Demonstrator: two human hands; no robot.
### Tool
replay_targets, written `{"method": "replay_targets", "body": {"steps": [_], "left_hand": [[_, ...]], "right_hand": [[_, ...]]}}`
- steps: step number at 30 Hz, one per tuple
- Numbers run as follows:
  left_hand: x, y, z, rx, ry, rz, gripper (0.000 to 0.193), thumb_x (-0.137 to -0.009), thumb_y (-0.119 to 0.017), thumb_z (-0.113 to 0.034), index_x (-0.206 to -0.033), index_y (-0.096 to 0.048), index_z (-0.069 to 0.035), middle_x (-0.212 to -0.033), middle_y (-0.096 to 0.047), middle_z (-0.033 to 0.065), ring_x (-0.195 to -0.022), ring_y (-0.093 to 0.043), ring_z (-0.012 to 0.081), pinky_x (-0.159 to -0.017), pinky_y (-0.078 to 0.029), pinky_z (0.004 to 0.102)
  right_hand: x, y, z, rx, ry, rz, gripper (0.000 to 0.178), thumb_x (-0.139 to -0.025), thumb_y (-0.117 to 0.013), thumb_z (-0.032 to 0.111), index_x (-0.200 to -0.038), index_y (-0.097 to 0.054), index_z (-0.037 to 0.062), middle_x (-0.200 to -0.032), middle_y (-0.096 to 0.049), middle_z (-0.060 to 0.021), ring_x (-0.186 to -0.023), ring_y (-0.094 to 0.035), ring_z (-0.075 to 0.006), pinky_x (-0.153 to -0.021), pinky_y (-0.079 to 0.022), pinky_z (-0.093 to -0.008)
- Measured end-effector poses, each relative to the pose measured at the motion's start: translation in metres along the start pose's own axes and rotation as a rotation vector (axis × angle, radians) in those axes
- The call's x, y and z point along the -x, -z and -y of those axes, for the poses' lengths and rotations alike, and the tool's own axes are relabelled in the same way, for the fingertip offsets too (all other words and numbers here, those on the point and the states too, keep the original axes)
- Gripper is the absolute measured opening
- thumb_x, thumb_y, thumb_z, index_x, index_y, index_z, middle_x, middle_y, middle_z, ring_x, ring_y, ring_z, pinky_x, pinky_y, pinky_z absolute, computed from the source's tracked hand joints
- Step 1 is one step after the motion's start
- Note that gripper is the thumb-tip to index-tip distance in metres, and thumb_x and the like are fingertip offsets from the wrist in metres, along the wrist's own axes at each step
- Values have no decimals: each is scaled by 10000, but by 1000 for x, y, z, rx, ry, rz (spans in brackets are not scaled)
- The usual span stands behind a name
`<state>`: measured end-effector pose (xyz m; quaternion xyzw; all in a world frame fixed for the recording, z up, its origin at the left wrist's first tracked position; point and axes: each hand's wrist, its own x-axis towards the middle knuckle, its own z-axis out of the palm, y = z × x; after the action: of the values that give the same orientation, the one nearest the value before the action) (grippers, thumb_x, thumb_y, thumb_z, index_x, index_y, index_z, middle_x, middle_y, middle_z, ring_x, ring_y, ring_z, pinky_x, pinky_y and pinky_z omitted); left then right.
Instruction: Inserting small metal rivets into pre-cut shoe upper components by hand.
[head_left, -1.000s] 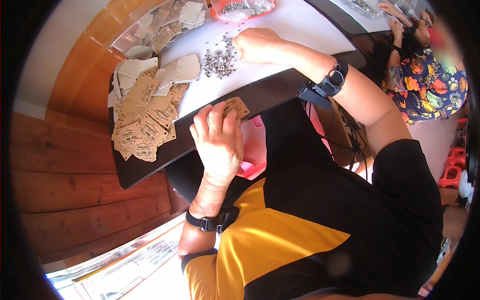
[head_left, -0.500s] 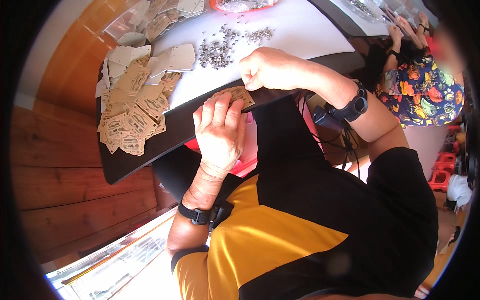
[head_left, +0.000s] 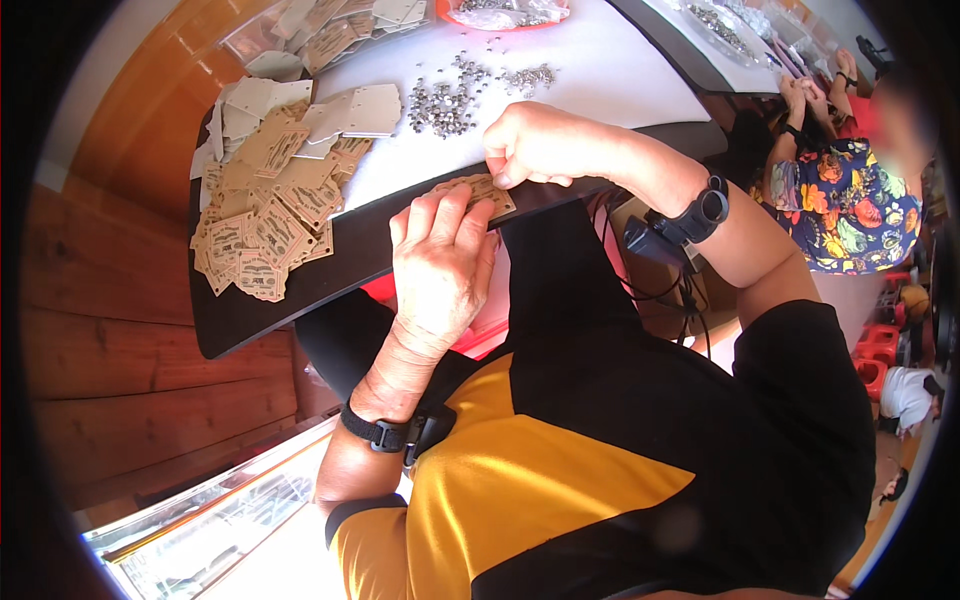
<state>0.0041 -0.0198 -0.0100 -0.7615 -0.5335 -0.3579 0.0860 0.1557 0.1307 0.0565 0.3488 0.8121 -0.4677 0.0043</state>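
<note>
At the near edge of the dark-rimmed table, my left hand (head_left: 440, 262) lies over a brown printed card (head_left: 498, 197), its bent fingers holding the card against the rim. My right hand (head_left: 540, 143) is closed, with thumb and forefinger pinched together at the card's upper right corner. Whatever sits between those fingertips is hidden. Beyond my hands, small shiny metal pieces (head_left: 443, 108) lie scattered on the white tabletop, with a smaller heap of finer metal pieces (head_left: 528, 78) to their right. A loose pile of similar brown cards (head_left: 262, 240) spreads to the left of my left hand.
Pale blank-sided cards (head_left: 365, 110) lie behind the brown pile. A clear bin of cards (head_left: 330, 40) and a red-rimmed tray (head_left: 510, 18) with bagged metal parts stand at the back. A co-worker in a floral top (head_left: 850, 205) works at another table, far right.
The view has shifted slightly. Both hands stay at the same card; the right hand's thumb and forefinger remain at its corner, with the other fingers a little less tightly curled.
</note>
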Motion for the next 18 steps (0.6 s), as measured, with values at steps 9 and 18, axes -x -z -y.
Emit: {"method": "replay_targets", "body": {"steps": [9,18], "left_hand": [[-1,2,2,36,0,23,360,-756,-723,-89,-1110,-664,-55,-1179,-603,112,-1068,-558,304,-875,-415,415],[0,0,0,32,24,1,360,-747,-737,-102,-1095,-662,-53,-1180,-606,118,-1067,-550,323,-880,-414,430]], "right_hand": [[-5,1,-3,-55,6,2,74,-828,-675,26,-799,-621,-15,-516,-469,6,-384,-408,-74,-348,-314,-274],[10,-13,-29,108,276,-306,56,-844,-696,125,-843,-656,85,-664,-596,2,-504,-520,-85,-448,-402,-291]]}}
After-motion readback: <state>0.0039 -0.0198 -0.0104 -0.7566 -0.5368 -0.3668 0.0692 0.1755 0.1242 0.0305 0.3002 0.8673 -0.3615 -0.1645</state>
